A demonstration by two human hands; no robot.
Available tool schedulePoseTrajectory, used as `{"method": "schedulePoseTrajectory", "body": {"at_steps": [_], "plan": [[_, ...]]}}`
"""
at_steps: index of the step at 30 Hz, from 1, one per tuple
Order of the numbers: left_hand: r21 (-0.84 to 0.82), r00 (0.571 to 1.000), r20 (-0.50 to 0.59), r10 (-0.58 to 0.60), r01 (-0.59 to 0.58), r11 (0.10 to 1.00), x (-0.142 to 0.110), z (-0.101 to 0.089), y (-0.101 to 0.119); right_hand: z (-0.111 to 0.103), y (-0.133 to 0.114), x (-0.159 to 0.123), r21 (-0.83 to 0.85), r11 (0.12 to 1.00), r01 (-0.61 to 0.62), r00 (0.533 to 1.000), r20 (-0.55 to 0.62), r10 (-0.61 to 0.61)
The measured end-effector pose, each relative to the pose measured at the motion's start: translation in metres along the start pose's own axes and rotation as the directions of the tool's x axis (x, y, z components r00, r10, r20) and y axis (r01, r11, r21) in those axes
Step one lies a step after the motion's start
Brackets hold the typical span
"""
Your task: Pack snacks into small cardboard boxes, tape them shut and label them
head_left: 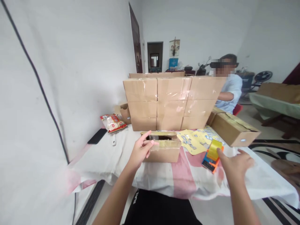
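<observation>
A small cardboard box point(161, 155) stands in front of me, with a dark gap in its top and shiny clear tape along the flaps. My left hand point(140, 148) is at the box's left top edge, index finger and thumb stretched out over the flap, the other fingers curled. Whether it touches the box I cannot tell. To the right, a tape dispenser point(212, 155) in orange and blue with a yellowish roll lies on the cloth. Beside it is my right hand point(236, 162), fingers spread and slightly blurred, its thumb tip at the roll's edge.
Stacked cardboard boxes point(173, 100) form a wall behind the small box. Another long box point(234, 128) lies right, near a yellow printed sheet point(193, 142). A red-and-white food bag point(113, 122) and black phone point(97, 136) sit left. A person point(228, 86) sits beyond the stack.
</observation>
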State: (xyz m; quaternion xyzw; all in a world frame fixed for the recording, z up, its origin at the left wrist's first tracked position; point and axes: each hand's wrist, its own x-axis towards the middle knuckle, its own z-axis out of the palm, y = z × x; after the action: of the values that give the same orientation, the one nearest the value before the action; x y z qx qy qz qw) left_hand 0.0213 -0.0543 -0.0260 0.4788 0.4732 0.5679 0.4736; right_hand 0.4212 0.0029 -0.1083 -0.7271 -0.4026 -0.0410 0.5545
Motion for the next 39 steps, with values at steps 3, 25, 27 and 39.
{"method": "schedulePoseTrajectory", "body": {"at_steps": [3,25,27,39], "plan": [[0.042,0.999,0.051,0.016,-0.018,0.999,-0.006,0.005,0.002,-0.011,-0.063,-0.027,0.195,0.971,0.139,0.976,0.136,-0.167],[0.257,0.98,0.005,0.2,-0.194,0.947,-0.036,0.007,0.003,-0.044,-0.225,-0.06,0.686,0.561,0.463,0.306,0.471,-0.828],[0.254,0.982,0.029,0.188,-0.189,0.949,-0.04,0.01,0.003,-0.035,-0.233,-0.073,0.665,0.54,0.516,0.211,0.513,-0.832],[0.744,0.852,0.006,0.524,-0.354,0.567,-0.028,-0.022,-0.005,-0.059,-0.228,-0.059,0.801,0.55,0.235,0.363,0.453,-0.814]]}}
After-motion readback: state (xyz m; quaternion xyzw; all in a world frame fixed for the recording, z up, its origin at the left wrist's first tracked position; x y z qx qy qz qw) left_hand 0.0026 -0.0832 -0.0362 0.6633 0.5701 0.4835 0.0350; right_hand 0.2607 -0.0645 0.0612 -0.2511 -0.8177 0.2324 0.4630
